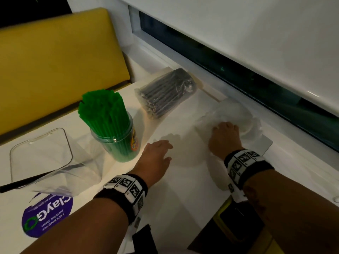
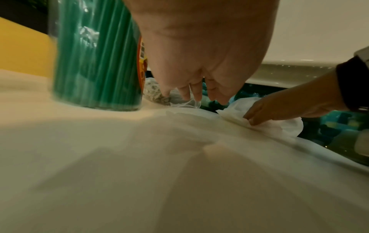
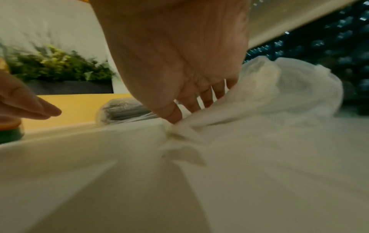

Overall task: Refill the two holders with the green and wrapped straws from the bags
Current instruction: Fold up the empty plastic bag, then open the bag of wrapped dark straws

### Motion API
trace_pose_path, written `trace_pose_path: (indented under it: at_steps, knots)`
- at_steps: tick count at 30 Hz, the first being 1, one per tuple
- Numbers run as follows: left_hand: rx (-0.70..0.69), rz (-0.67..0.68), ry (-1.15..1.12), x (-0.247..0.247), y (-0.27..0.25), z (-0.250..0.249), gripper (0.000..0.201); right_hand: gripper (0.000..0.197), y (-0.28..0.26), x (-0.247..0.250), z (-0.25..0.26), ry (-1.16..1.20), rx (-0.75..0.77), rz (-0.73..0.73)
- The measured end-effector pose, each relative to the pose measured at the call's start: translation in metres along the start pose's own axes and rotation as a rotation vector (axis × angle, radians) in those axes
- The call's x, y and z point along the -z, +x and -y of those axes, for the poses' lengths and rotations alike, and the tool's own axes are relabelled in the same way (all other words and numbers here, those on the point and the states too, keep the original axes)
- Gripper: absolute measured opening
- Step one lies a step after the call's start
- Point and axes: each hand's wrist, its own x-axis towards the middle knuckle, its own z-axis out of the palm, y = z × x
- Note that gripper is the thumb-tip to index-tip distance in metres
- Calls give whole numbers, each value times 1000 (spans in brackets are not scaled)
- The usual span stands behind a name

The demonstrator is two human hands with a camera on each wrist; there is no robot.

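Observation:
A clear round holder (image 1: 117, 142) packed with green straws (image 1: 102, 110) stands upright left of centre on the white table (image 1: 183, 189). A clear rectangular holder (image 1: 40, 154) lies at the left with one black wrapped straw (image 1: 27, 182) in it. A sealed bag of dark wrapped straws (image 1: 165, 94) lies behind the round holder. My left hand (image 1: 165, 153) hovers just right of the round holder (image 2: 95, 63), fingers straight and holding nothing. My right hand (image 1: 223, 129) pinches the edge of a crumpled, empty-looking clear plastic bag (image 1: 238, 116) (image 3: 279, 94) by the window ledge.
A yellow cushioned seat back (image 1: 55, 61) stands behind the table. A dark window (image 1: 238, 70) and its white sill (image 1: 293, 153) run along the right. A purple round sticker (image 1: 47, 215) sits at the table's near left. Dark and yellow items (image 1: 233, 222) lie below the near right edge.

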Motion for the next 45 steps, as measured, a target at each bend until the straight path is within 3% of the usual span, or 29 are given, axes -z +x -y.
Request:
trace_pose_path:
  at_steps: [4, 7, 9, 11, 13, 16, 18, 20, 22, 23, 27, 30, 36, 40, 45]
  knots:
    - [-4, -48, -38, 0, -10, 3, 38, 31, -7, 39, 15, 27, 7, -104]
    - [-18, -100, -62, -1, -22, 8, 31, 37, 11, 72, 47, 409, 59, -161]
    - [-36, -123, -51, -4, -32, 12, 27, 47, 32, 91, 74, 896, 10, 50]
    - [-52, -136, -54, -5, -41, 15, 30, 59, 55, 100, 100, 1403, -165, 367]
    - [-64, -116, -45, -3, -50, 17, 32, 78, 79, 95, 119, 1593, -308, 572]
    - [-81, -117, -56, 1, -62, 21, 25, 113, 132, 62, 144, 1404, -383, 546]
    - [-55, -152, -79, 3, -69, 24, 22, 123, 172, 32, 153, 1183, -357, 476]
    - [-8, -171, -100, 5, -73, 25, 23, 95, 160, 44, 155, 1121, -281, 409]
    - [22, -182, -106, 5, -75, 25, 25, 56, 150, 48, 153, 1235, -207, 404]
    - [22, -182, -104, 4, -76, 26, 27, 47, 148, 48, 151, 1280, -192, 404]
    - [41, -193, -126, 0, -75, 22, 28, 45, 130, 57, 151, 1480, -341, 200]
    - [96, -262, -229, 11, -69, 7, 49, 49, 84, 69, 136, 1484, -274, -29]
    - [-40, -335, -350, 48, -40, -42, 90, 37, -70, 67, 82, 864, 103, -226]
    - [9, -356, -363, 47, -35, -72, 103, 40, -136, 66, 63, 736, 170, -116]
    - [179, -508, -448, 30, -55, -66, 77, 73, -148, 70, 39, 642, 336, 25]
